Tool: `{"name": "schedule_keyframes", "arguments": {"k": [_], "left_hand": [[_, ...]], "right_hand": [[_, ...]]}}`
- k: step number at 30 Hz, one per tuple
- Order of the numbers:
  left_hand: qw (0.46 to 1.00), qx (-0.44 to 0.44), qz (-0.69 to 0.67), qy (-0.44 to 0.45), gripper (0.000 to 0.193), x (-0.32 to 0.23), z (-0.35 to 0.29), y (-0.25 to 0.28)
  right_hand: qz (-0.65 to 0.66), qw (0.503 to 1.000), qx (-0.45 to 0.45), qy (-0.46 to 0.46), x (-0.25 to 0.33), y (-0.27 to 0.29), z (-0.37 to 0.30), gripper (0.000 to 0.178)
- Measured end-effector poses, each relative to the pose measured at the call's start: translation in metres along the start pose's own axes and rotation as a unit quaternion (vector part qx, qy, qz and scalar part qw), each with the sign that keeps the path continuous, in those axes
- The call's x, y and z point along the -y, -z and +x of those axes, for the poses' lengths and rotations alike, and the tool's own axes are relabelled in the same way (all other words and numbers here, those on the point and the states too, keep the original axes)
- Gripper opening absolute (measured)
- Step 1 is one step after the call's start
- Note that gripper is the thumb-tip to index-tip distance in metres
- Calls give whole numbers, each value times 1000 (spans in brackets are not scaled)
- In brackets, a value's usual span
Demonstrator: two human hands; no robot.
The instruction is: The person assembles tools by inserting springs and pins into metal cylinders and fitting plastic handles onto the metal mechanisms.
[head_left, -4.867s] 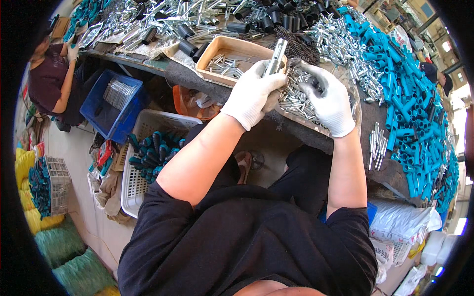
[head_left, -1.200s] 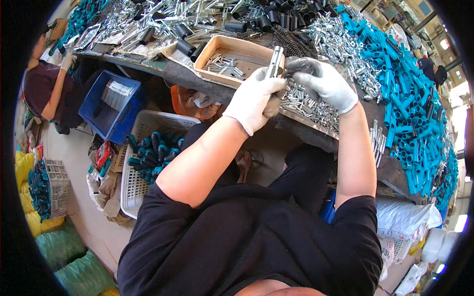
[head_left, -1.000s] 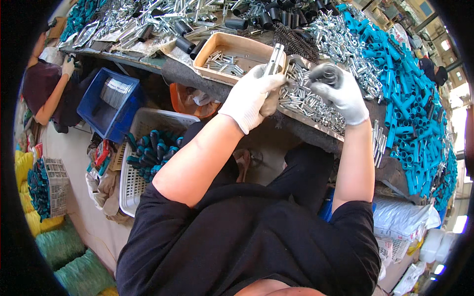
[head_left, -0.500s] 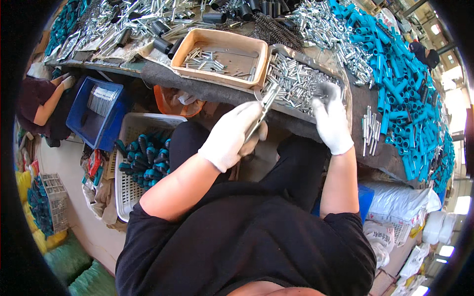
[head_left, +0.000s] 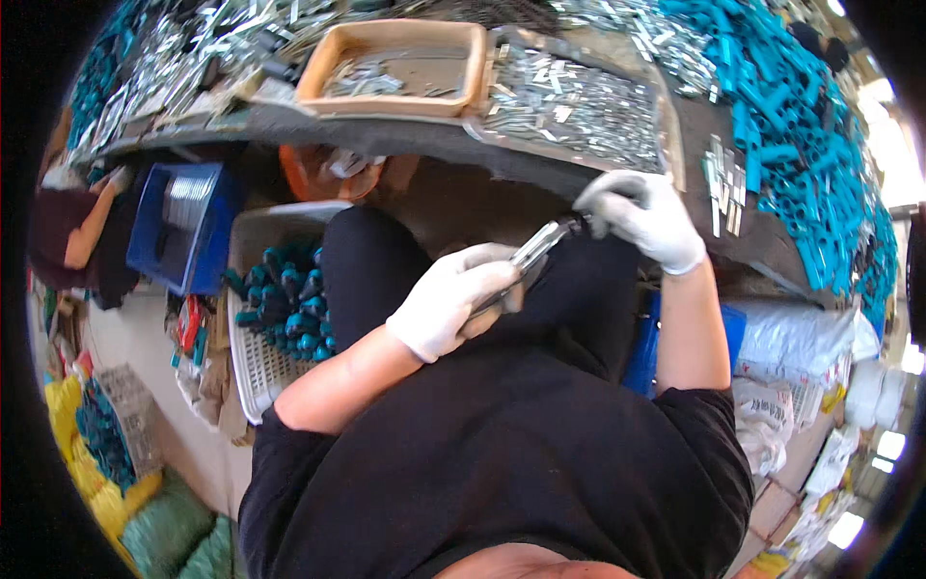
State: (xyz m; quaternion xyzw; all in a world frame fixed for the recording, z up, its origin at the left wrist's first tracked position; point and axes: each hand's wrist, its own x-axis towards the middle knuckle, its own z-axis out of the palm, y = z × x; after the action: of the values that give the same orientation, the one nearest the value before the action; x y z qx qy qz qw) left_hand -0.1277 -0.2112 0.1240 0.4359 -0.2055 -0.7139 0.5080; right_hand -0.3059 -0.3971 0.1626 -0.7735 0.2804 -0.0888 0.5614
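My left hand [head_left: 461,297], in a white glove, is closed around a long silver metal part [head_left: 537,245] that slants up to the right above my lap. My right hand [head_left: 648,220], also gloved, has its fingers pinched at the upper end of that part. A small dark piece [head_left: 576,224] shows at these fingertips, too blurred to name. Beyond my hands, on the bench, lies a shallow tray [head_left: 672,145] full of small silver metal pieces [head_left: 579,101]. Left of it stands a beige plastic bin [head_left: 391,106] with some metal pieces in it.
Many teal tubes [head_left: 805,164] are heaped at the right, near several silver rods [head_left: 723,183]. A white basket [head_left: 253,362] of teal-and-black handles [head_left: 285,299] stands at my left, beside a blue crate [head_left: 178,227]. Another person's arm [head_left: 89,227] shows at far left.
My right hand has come from over the tray down to the upper end of the metal part. My left hand has lowered, tilting the part further right. The view has shifted.
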Motion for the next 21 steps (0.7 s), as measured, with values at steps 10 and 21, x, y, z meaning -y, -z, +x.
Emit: {"name": "schedule_keyframes", "arguments": {"k": [10,21], "left_hand": [[998,9,55,29,47,12,6,-19],[997,11,29,73,42,8,35,-18]], "right_hand": [[-175,979,81,69,-1,-32,-10,28],[-439,762,-467,-99,-76,222,-39,33]]}}
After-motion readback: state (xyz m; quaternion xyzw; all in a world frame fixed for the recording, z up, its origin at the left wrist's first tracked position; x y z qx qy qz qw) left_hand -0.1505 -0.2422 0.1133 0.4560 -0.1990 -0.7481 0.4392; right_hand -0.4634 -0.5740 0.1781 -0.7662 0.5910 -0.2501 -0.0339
